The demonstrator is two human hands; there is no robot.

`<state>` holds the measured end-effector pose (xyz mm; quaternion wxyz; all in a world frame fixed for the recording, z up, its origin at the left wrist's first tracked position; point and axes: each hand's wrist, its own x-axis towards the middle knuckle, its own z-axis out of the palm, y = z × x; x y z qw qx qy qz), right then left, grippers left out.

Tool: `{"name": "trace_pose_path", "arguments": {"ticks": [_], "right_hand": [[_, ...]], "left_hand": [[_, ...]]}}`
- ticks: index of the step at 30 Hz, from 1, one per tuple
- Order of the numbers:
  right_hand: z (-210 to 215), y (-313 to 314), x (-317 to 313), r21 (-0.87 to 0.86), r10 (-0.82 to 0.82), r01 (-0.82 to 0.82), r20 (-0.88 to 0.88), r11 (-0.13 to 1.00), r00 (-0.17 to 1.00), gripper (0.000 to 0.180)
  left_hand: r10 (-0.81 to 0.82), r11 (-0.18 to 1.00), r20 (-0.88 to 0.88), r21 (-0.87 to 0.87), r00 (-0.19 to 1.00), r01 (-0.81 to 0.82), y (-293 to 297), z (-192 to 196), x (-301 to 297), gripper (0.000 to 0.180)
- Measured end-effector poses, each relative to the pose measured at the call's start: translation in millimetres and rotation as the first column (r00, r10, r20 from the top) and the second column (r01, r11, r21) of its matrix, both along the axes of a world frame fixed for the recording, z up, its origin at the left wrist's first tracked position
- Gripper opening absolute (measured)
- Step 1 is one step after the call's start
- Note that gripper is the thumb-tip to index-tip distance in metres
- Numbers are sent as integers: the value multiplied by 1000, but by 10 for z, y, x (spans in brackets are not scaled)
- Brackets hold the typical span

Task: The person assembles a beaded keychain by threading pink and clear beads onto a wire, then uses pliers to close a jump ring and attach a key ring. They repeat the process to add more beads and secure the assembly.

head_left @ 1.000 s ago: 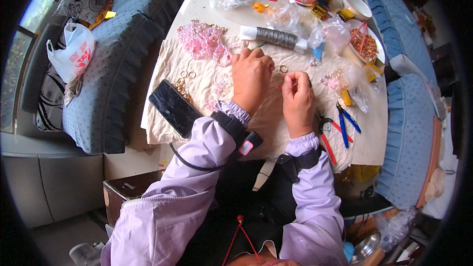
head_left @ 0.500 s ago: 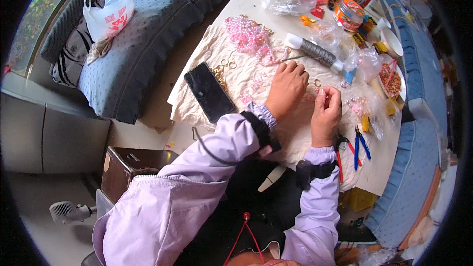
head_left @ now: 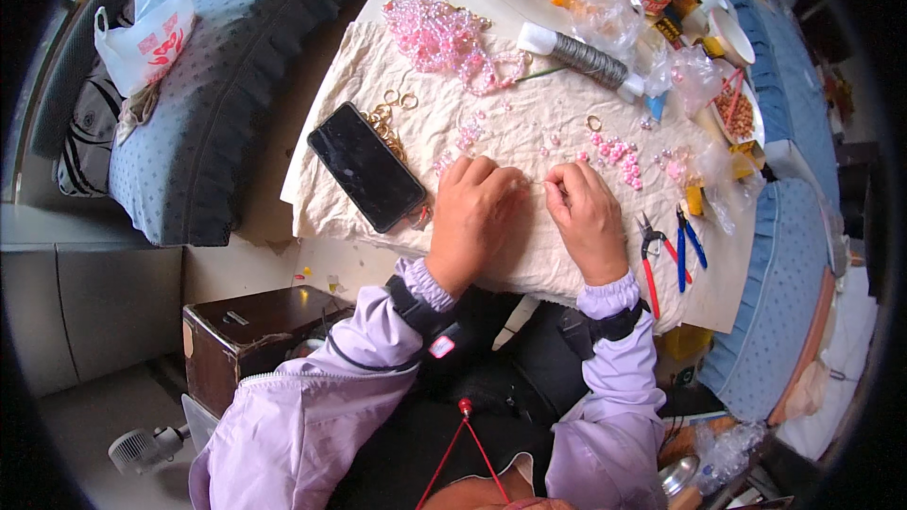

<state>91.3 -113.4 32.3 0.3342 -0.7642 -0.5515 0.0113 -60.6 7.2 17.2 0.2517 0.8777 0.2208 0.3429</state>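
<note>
My left hand (head_left: pixel 477 212) is closed over the cream cloth (head_left: pixel 378 66), its fingers curled down so that what they hold is hidden. To its right, my right hand (head_left: pixel 586 212) has thumb and forefinger pinched together. A thin strand, too fine to name surely, shows at those fingertips, toward the left hand. Loose pink beads (head_left: pixel 619 159) lie just beyond the right hand, with a gold ring (head_left: pixel 593 123) behind them. More small pale-pink beads (head_left: pixel 470 132) are scattered past the left hand. A heap of pink bead strings (head_left: pixel 439 38) rests farther back.
A black phone (head_left: pixel 367 165) and gold rings (head_left: pixel 383 123) lie left. Behind is a spool of grey thread (head_left: pixel 586 59). Red-handled pliers (head_left: pixel 652 250) and blue-handled cutters (head_left: pixel 688 241) lie right, near plastic bags (head_left: pixel 727 179) and a bowl of brown beads (head_left: pixel 737 118).
Both hands have come back toward me, the left one also leftward, uncovering the pink beads and ring. The right hand has left the beads. The whole view has shifted a little.
</note>
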Motion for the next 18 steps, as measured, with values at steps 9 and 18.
{"name": "trace_pose_path", "arguments": {"ticks": [9,18], "right_hand": [[19,-4,-24,28,-28,31,-92,999,995,12],[33,12,-44,38,-75,89,-272,995,959,12]], "left_hand": [[-10,983,-5,-185,1000,8,-69,58,-149,22],[138,986,7,92,990,-138,220,157,83,35]]}}
